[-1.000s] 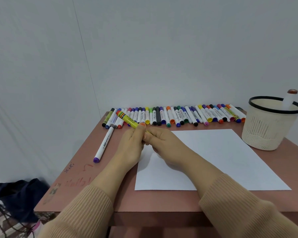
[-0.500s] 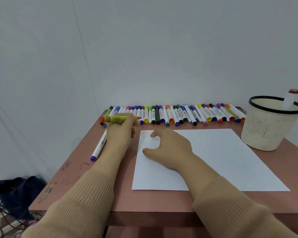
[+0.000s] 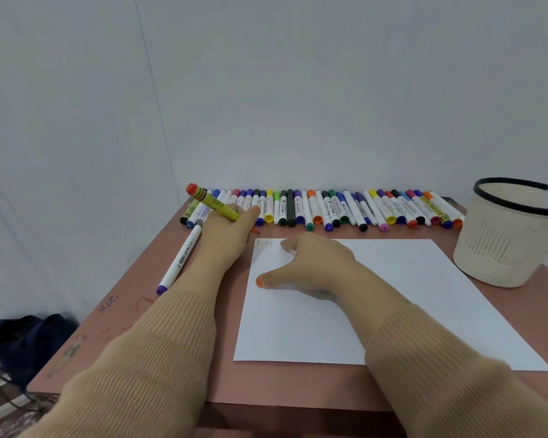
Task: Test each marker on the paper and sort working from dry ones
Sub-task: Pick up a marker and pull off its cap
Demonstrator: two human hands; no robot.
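Operator: Report the status of the left hand point(image 3: 225, 230).

Inspector: It is clenched around a yellow-green marker point(image 3: 214, 203). The marker is tilted, its orange end pointing up and to the left, above the left end of the row of markers point(image 3: 329, 210). The other end is hidden inside the grip.

Operator: Status of the right hand point(image 3: 317, 263)?

Inspector: Released. It lies on the paper point(image 3: 408, 295), fingers spread, and grasps nothing. It covers the upper left part of the sheet.

Operator: Any marks on the paper?

Inspector: The word "test" point(image 3: 264, 243) stands in the upper left corner, just beside the right hand's fingertips.

Operator: Location of the remaining items?

Inspector: The row of markers lies side by side along the far edge of the surface point(image 3: 171, 343). A purple-capped marker point(image 3: 179, 259) lies apart from the row, left of the left forearm. A cream basket point(image 3: 503, 248) with a black rim stands at the right, near the paper's far right corner. One blurred white item sticks out of it; type cannot be told.
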